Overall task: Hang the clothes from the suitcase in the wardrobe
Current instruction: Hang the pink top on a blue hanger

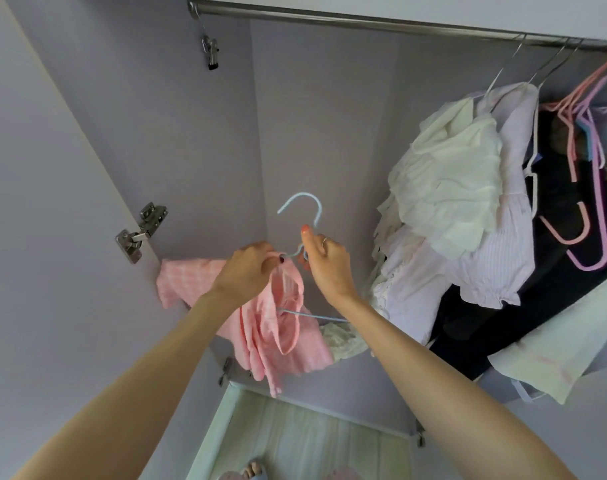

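A pink checked garment [278, 337] hangs half-draped on a light blue hanger [304, 206] in front of the open wardrobe. My left hand [243, 271] grips the garment's neckline at the hanger's left shoulder. My right hand [324, 263] holds the hanger's neck just below its hook, thumb raised. The hanger's bottom bar shows under the cloth. High above runs the metal rail [329, 20], with its left stretch bare. The suitcase is out of view.
White and pale striped clothes [451, 188] hang on the rail's right side, with dark clothes and empty pink and purple hangers [582, 168] beyond. A metal clip [210, 51] dangles at the rail's left end. The wardrobe door with a hinge [141, 230] stands left.
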The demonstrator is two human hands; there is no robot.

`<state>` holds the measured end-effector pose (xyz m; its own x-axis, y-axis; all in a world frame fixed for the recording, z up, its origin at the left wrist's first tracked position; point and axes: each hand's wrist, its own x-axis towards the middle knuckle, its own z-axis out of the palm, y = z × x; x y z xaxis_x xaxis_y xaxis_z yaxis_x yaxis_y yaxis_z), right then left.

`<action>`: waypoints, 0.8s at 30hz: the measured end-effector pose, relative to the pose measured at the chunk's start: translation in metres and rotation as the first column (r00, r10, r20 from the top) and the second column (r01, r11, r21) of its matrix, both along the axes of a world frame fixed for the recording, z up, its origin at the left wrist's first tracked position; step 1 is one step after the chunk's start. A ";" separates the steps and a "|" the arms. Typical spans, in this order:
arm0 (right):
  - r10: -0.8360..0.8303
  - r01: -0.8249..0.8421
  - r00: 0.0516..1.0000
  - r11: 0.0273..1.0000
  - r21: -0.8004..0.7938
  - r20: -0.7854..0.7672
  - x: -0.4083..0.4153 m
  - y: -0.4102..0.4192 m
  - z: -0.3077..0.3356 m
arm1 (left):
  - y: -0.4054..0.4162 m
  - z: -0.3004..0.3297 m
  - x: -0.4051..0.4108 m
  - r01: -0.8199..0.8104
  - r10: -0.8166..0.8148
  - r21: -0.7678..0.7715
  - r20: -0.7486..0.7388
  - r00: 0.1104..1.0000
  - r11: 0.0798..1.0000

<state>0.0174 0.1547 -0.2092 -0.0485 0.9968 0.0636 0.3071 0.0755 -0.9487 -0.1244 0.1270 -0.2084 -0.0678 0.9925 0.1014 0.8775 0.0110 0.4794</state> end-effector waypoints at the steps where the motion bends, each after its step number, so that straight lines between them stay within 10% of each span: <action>1: 0.000 0.000 1.000 1.000 0.015 -0.005 0.001 0.001 0.000 | 0.000 0.000 -0.001 -0.015 0.015 0.011 0.046 0.999 1.000; 9: -0.258 -0.161 0.878 0.634 0.757 0.402 0.021 -0.010 -0.029 | -0.003 0.009 0.007 -0.073 0.059 0.052 0.228 0.972 0.996; 14: 0.238 -0.477 0.743 0.844 0.246 0.625 0.023 -0.030 -0.037 | -0.001 0.017 0.001 -0.126 0.113 0.012 0.357 0.927 0.992; 18: 0.620 -0.598 0.511 0.754 -0.272 0.595 0.018 -0.025 -0.048 | -0.006 0.025 -0.007 -0.173 0.136 0.045 0.440 0.888 0.984; 24: 0.402 -0.424 0.663 0.897 -0.126 0.632 0.000 -0.005 -0.055 | -0.013 0.046 -0.021 -0.180 0.115 0.093 0.475 0.872 0.979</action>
